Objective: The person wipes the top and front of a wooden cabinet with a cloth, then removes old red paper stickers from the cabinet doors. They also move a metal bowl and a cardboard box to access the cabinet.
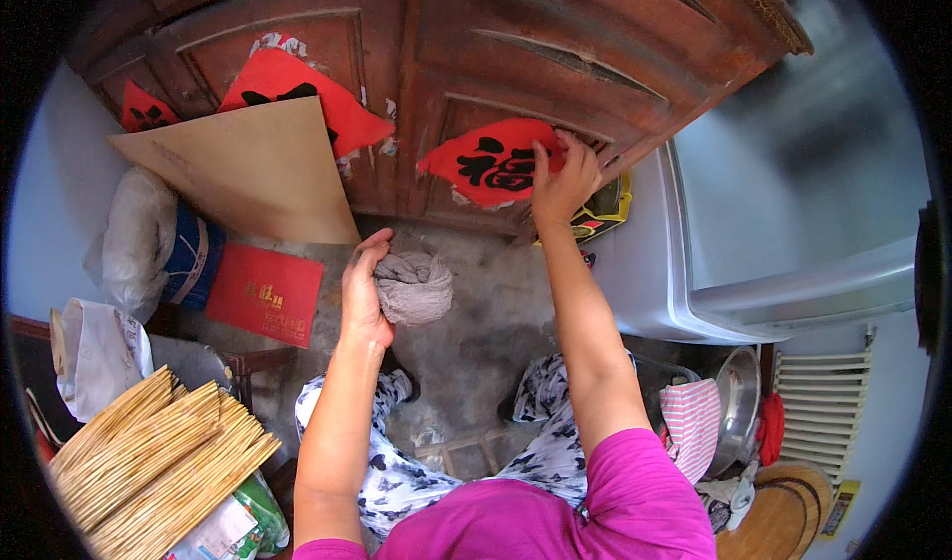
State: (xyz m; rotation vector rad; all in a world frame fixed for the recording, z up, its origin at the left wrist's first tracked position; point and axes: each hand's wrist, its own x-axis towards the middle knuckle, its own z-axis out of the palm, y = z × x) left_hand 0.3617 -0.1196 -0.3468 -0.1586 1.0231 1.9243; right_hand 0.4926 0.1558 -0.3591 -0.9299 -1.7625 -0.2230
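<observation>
My left hand is closed around the side of a bundled grey cloth, holding it above the floor. My right hand reaches up to a wooden cabinet door. Its thumb and fingers are bent together at the right corner of a red diamond-shaped paper with black brushed lettering, pasted there. The paper's lower edge is ragged, and pale scraps cling below it. What the fingertips do behind the paper's corner is hidden.
The dark red cabinet spans the far side. A brown board leans against it, above a red box. Bundled straw-coloured sticks lie lower left. A silvery appliance, metal basin and round wooden boards stand right.
</observation>
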